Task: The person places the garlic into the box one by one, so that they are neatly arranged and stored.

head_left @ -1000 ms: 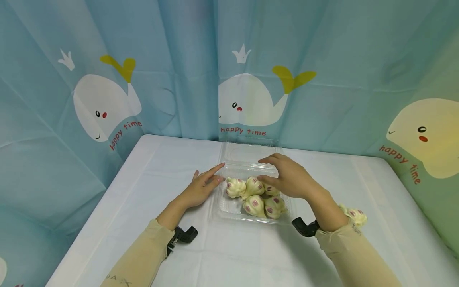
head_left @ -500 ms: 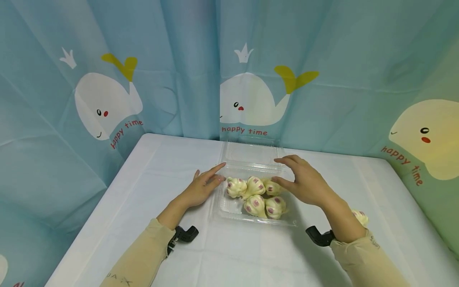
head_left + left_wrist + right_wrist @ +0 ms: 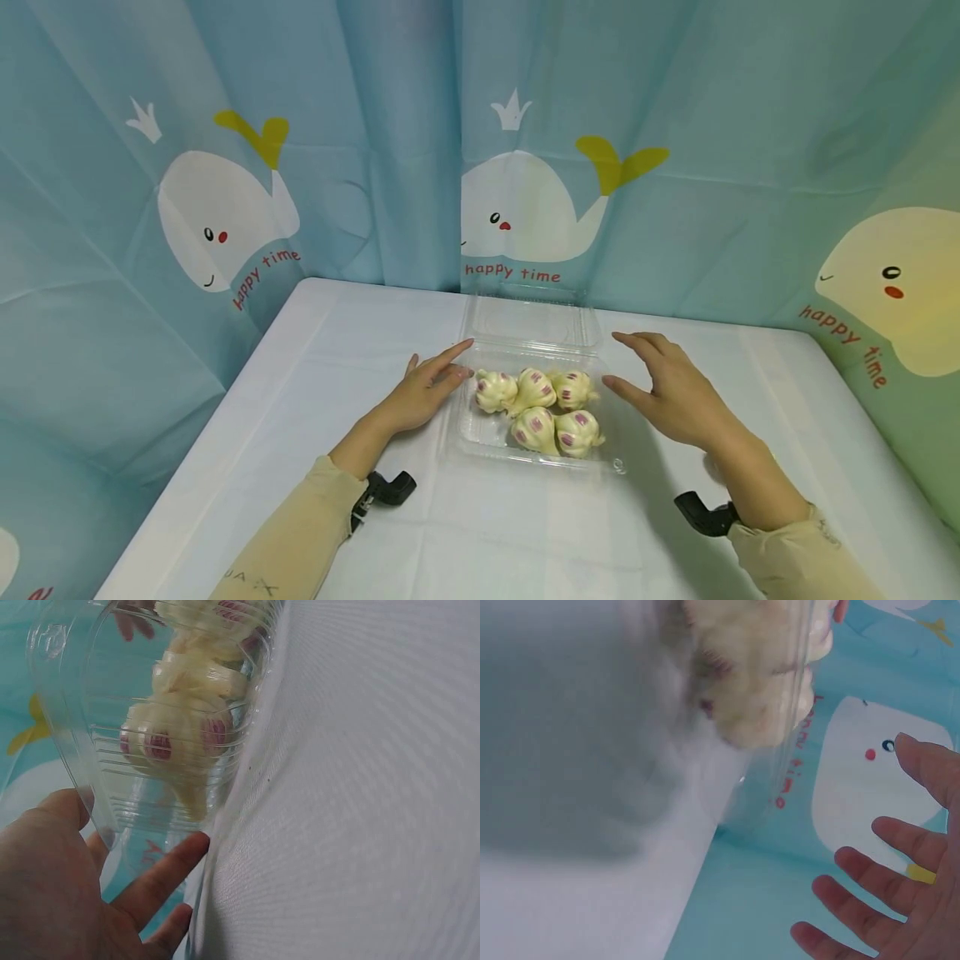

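A clear plastic clamshell box (image 3: pixel 480 433) lies on the table with its lid (image 3: pixel 528 323) folded back toward the curtain. Inside it are several garlic bulbs (image 3: pixel 534 429), cream with purple patches. My left hand (image 3: pixel 422 396) is at the box's left side, its fingers extended at the rim; the left wrist view shows the thumb (image 3: pixel 71 806) against the plastic wall. To the right of the box hovers my right hand (image 3: pixel 671 396), fingers spread and holding nothing. In the right wrist view the box's near end looks blurred.
Another pale round thing (image 3: pixel 712 468) is mostly hidden behind the right forearm. A white cloth covers the table (image 3: pixel 465 533). Blue curtains (image 3: pixel 390 142) with whale prints stand behind and at the sides. Each wrist carries a black camera mount (image 3: pixel 705 514).
My right hand has moved right, from above the bulbs to beyond the box's right edge. The forearm now covers most of the bulb on the right. My left hand has stayed in place.
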`<state>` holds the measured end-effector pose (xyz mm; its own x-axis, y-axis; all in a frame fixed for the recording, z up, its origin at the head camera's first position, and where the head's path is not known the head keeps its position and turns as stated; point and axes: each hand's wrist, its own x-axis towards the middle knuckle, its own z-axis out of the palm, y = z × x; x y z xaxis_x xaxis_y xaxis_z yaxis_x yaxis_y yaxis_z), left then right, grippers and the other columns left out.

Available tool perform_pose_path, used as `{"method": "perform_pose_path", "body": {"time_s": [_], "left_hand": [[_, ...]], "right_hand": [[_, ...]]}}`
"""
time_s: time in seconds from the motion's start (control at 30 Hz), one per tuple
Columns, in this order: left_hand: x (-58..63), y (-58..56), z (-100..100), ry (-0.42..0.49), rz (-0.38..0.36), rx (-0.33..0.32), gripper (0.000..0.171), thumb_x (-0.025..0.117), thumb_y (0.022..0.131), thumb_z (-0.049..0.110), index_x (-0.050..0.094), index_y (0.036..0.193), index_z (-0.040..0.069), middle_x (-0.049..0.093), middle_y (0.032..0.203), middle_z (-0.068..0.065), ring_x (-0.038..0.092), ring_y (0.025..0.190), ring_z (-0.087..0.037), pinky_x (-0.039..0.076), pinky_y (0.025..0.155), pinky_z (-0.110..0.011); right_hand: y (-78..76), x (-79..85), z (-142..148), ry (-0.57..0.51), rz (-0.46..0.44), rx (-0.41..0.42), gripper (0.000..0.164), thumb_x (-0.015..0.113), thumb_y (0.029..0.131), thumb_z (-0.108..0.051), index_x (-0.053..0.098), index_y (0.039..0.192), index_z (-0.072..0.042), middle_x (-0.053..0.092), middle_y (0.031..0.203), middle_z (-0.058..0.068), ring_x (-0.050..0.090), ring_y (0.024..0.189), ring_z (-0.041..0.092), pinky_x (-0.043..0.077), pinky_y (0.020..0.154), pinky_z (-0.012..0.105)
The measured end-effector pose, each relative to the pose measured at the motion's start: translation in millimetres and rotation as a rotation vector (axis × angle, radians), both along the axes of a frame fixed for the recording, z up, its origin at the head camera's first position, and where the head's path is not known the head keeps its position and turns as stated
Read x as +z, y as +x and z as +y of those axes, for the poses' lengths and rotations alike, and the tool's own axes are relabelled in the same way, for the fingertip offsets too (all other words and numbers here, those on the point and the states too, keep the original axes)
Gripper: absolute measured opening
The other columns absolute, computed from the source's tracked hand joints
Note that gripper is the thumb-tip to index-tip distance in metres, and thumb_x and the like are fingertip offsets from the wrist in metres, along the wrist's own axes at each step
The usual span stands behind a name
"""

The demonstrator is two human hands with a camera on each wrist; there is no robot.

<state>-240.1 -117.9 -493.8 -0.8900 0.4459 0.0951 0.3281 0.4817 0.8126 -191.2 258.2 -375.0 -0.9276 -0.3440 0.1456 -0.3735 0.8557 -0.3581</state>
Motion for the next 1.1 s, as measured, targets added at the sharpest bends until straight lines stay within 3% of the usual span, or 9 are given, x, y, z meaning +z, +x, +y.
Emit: {"method": "perform_pose_path", "body": {"time_s": [0.53, 0.87, 1.1], "left_hand": [[-0.9, 0.2, 0, 0.002, 0.007, 0.006, 0.053, 0.041, 0.111, 0.048, 0.026, 0.162, 0.047, 0.07, 0.136, 0.004, 0.044, 0.15, -0.022, -0.013, 0.128, -0.059], [0.0, -1.3, 0, -0.002, 0.009, 0.0, 0.054, 0.04, 0.112, 0.048, 0.026, 0.163, 0.043, 0.07, 0.136, 0.003, 0.042, 0.151, -0.022, -0.014, 0.128, -0.06], [0.0, -1.1, 0, 0.0, 0.009, -0.001, 0.054, 0.04, 0.112, 0.047, 0.026, 0.163, 0.043, 0.071, 0.136, 0.003, 0.042, 0.151, -0.021, -0.013, 0.128, -0.06]], "right_hand": [[15.4, -3.9, 46, 0.04, -0.005, -0.065, 0.071, 0.066, 0.101, -0.045, 0.044, 0.154, -0.002, 0.045, 0.149, 0.032, 0.044, 0.132, 0.055, 0.041, 0.096, 0.075], [25.5, -14.5, 73, 0.065, 0.031, -0.089, 0.067, 0.071, 0.099, -0.04, 0.049, 0.15, -0.001, 0.052, 0.141, 0.031, 0.051, 0.123, 0.055, 0.045, 0.09, 0.072], [31.9, -19.9, 84, 0.066, -0.011, -0.101, 0.068, 0.07, 0.099, -0.041, 0.049, 0.149, 0.0, 0.052, 0.141, 0.033, 0.05, 0.122, 0.057, 0.044, 0.09, 0.073]]}}
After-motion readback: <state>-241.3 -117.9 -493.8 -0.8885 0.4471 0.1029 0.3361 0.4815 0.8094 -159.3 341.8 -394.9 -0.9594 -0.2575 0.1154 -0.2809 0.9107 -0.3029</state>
